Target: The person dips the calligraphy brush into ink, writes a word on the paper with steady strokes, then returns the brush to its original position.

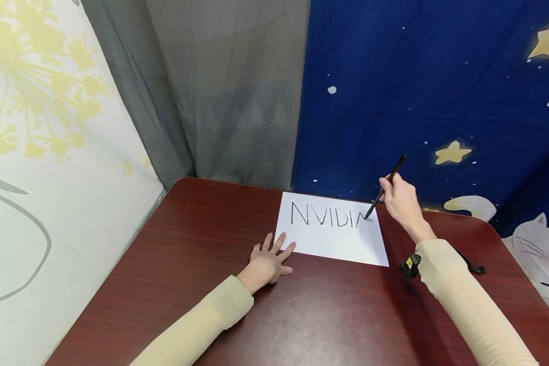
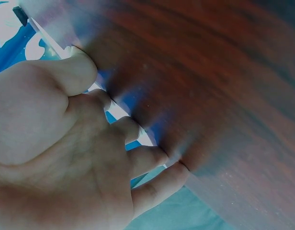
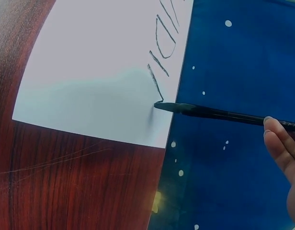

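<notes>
A white sheet of paper lies near the table's far edge, marked with dark letters that read "NVIDI" and then slanted strokes. My right hand pinches a dark, slender paintbrush, held at a slant. In the right wrist view the brush's tip touches the paper at the end of the last stroke, and the fingers grip its shaft. My left hand rests with spread fingers on the table and the paper's lower left corner. Palm and fingers of that hand fill much of the left wrist view.
The reddish-brown wooden table reaches back to a grey curtain and a blue curtain with stars. A white patterned cloth hangs at left. A black camera is strapped at the right wrist.
</notes>
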`<state>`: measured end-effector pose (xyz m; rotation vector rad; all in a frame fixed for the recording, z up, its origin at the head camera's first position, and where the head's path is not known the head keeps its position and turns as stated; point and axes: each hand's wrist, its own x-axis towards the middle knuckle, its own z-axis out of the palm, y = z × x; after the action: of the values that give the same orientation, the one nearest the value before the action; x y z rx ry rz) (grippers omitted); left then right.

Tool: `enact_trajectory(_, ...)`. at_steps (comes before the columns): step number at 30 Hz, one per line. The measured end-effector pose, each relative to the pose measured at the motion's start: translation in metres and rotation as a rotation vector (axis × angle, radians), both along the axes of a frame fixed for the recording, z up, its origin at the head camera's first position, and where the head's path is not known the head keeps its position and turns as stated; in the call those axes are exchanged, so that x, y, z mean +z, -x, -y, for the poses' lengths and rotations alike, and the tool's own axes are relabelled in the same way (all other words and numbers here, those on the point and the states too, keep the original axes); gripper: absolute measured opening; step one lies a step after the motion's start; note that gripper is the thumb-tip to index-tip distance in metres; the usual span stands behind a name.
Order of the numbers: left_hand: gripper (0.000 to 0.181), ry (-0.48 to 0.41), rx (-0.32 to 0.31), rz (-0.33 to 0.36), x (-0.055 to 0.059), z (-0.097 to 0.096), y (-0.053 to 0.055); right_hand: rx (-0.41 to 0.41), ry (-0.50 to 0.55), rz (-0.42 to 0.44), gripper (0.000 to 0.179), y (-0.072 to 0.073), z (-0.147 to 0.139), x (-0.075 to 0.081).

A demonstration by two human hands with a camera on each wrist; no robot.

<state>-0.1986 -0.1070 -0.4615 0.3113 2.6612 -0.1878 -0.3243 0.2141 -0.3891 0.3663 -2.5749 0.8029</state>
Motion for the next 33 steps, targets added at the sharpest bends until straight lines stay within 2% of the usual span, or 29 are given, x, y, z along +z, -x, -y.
enact_trajectory(7, 0.066, -0.003, 0.013, -0.002, 0.024, -0.003, -0.012, 0.003, 0.0, -0.001, 0.039, -0.002, 0.0, 0.001)
enact_trajectory(9, 0.066, -0.011, 0.01, -0.005, 0.026, -0.003, -0.013, -0.001, -0.002, -0.006, 0.039, -0.002, -0.001, 0.001)
enact_trajectory(16, 0.07, -0.031, -0.003, -0.009, -0.013, 0.003, 0.006, -0.014, -0.008, -0.005, 0.038, -0.001, 0.0, 0.001)
enact_trajectory(20, 0.069, -0.028, -0.007, -0.013, -0.014, 0.003, 0.005, -0.016, -0.008, -0.005, 0.038, -0.002, 0.001, 0.0)
enact_trajectory(30, 0.069, -0.001, -0.011, -0.01, -0.005, 0.001, 0.001, -0.013, -0.018, -0.012, 0.037, -0.002, -0.001, 0.0)
enact_trajectory(33, 0.07, -0.007, -0.01, -0.014, -0.007, 0.001, 0.002, -0.012, -0.022, -0.019, 0.038, -0.002, -0.002, 0.0)
